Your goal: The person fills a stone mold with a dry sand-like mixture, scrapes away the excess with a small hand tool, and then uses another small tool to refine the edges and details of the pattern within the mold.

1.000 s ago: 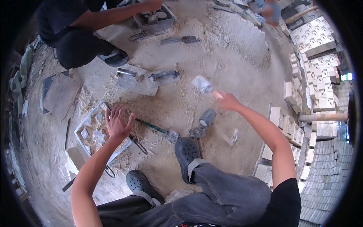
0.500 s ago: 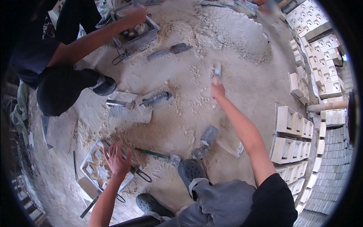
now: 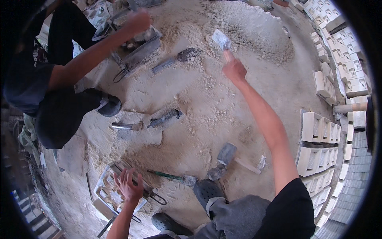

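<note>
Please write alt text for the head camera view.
The person's right hand holds a flat, grey-bladed tool near a pale, powdery heap; the left hand is spread over a square, grey, star-patterned frame. At right stand rows of cream, rectangular blocks; at upper left, a dark-clothed worker.

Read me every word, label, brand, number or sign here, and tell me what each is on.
Black shirt of the crouching person at upper left: small pale marks, possibly print, too small and blurred to read.
No readable text on the pale flat-headed tool with a light wooden handle in the right hand, the pale square patterned frame by the left hand, or the cream rectangular blocks.
</note>
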Action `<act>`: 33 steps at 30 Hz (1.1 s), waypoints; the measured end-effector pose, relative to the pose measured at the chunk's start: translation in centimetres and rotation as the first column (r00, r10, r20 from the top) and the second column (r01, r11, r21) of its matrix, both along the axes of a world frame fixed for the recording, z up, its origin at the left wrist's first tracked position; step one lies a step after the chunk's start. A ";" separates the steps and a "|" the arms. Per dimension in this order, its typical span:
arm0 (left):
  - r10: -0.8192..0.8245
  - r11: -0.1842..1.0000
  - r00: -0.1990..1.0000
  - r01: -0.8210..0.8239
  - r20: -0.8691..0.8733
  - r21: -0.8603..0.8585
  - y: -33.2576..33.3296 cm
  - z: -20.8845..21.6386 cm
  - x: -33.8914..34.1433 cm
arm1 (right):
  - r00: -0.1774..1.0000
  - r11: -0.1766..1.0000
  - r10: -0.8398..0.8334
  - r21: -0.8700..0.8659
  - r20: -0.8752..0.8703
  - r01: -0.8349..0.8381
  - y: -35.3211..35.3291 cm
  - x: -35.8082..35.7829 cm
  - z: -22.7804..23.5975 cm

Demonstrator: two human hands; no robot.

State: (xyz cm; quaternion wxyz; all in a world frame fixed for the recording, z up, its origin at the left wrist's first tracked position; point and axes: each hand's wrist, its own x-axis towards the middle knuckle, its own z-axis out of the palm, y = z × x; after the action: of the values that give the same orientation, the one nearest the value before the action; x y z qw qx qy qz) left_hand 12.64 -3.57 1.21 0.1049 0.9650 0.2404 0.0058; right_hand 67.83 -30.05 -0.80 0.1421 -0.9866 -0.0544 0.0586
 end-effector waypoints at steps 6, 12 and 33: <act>-0.043 0.999 0.999 0.043 0.010 -0.026 -0.2 -0.3 0.2 | 0.977 0.990 0.144 -0.017 0.157 -0.143 2.4 8.5 -3.8; -0.043 0.999 0.999 0.043 0.001 -0.006 0.3 -0.6 -0.5 | 0.947 0.950 0.290 -0.159 0.141 -0.267 3.9 5.5 -5.5; -0.031 0.998 0.997 0.026 -0.076 -0.063 -0.1 0.3 0.5 | 0.901 0.758 -0.273 0.501 -0.337 0.417 -7.0 10.0 -7.7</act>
State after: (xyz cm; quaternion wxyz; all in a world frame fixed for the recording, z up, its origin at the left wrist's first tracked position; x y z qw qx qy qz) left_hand 13.18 -3.65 1.54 0.1253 0.9641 0.2307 -0.0403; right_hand 77.81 -37.04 -8.48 0.4396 -0.8783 0.1329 0.1331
